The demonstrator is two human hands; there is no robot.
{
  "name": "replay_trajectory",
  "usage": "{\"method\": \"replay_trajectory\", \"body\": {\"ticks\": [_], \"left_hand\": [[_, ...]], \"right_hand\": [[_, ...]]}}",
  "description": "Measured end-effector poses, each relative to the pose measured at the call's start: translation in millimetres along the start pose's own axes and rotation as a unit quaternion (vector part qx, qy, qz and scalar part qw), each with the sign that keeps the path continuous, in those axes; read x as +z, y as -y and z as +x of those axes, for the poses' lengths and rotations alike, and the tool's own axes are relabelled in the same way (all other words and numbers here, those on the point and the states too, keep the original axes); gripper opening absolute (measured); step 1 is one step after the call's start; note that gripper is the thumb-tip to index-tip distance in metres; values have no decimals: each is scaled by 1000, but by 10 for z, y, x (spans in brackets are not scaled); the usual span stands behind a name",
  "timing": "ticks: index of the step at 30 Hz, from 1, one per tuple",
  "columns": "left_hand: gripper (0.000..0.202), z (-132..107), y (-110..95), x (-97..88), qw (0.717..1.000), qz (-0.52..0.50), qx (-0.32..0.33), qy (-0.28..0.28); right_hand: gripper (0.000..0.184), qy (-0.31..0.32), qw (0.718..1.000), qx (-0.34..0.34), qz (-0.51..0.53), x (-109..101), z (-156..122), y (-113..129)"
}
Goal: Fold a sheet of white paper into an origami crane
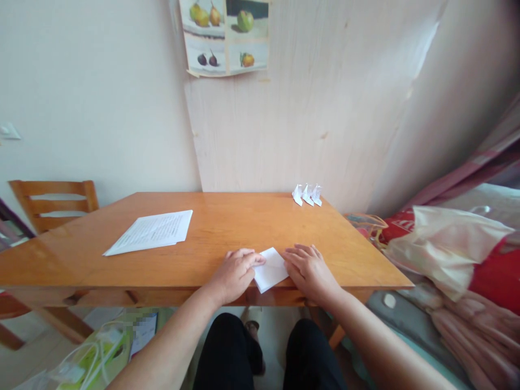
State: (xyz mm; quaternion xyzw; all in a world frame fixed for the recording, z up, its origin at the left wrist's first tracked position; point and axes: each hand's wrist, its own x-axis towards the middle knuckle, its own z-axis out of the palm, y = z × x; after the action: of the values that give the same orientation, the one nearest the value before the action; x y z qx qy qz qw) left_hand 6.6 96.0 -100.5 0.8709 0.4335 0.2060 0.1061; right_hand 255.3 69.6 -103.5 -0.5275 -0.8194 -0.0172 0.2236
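A folded square of white paper (270, 270) lies turned cornerwise at the table's front edge, its near corner reaching the edge. My left hand (239, 271) is on its left corner, with fingers and thumb closed over the paper. On the right corner rests my right hand (309, 270), palm down, its fingers stretched out and slightly apart. Farther back at the right stand three small folded paper pieces (307, 195) in a row. To the left lies a stack of printed sheets (156, 232).
The wooden table (227, 222) meets the wall at the back. A wooden chair (60, 206) stands at the left. Bags (447, 244) and cloth crowd the right side. Fruit pictures (225, 38) hang on the wall. Cables and a green item (93, 357) are below the table.
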Motion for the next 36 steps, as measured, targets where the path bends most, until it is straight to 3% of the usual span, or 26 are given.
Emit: {"method": "replay_trajectory", "body": {"ticks": [7, 19, 29, 36], "left_hand": [[41, -9, 48, 86, 999, 41, 12, -25], [40, 0, -7, 48, 999, 18, 12, -23], [30, -28, -29, 7, 997, -18, -8, -80], [29, -22, -53, 24, 997, 18, 4, -77]], "right_hand": [[45, 42, 998, -35, -35, 9, -87, 346], [46, 14, 996, 6, -91, 8, -349, 123], [43, 1, 997, 24, -80, 88, -355, 90], [42, -12, 997, 26, -77, 63, -384, 144]]}}
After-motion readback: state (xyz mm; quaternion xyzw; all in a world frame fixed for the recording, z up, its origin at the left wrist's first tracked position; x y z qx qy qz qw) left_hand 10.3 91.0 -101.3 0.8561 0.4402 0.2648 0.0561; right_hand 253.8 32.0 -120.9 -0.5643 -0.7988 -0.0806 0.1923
